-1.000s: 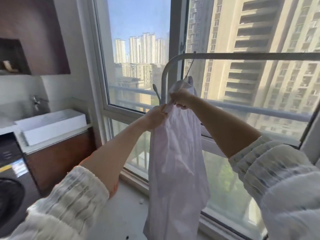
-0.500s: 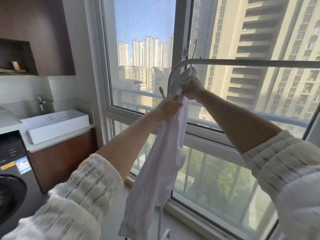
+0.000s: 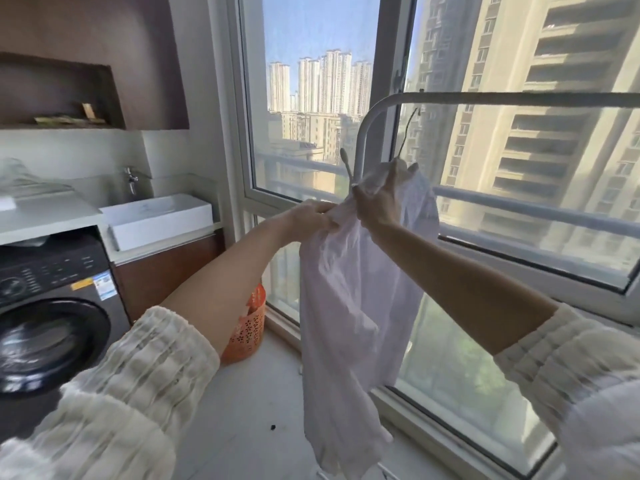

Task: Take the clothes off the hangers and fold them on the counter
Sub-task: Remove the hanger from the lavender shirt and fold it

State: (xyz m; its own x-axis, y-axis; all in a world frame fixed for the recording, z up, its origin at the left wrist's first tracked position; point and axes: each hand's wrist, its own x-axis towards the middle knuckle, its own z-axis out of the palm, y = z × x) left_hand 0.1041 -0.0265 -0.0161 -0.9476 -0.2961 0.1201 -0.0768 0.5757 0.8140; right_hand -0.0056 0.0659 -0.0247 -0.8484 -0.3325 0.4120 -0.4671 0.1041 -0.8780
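A pale white garment hangs from a hanger whose thin hook rises toward the white rail of the drying rack. One hanger arm end sticks out bare at the left of the garment's top. My left hand pinches the fabric at the garment's upper left edge. My right hand grips the bunched top of the garment just below the hanger. The white counter lies far left, above the washing machine.
A washing machine stands at the lower left, a white basin with a tap beside it. An orange perforated basket sits on the floor by the window. The window frame runs close behind the rack.
Both hands and the garment have come lower relative to the rail, and the garment hangs fuller and straighter than half a second ago. One hanger arm now shows bare at the left.
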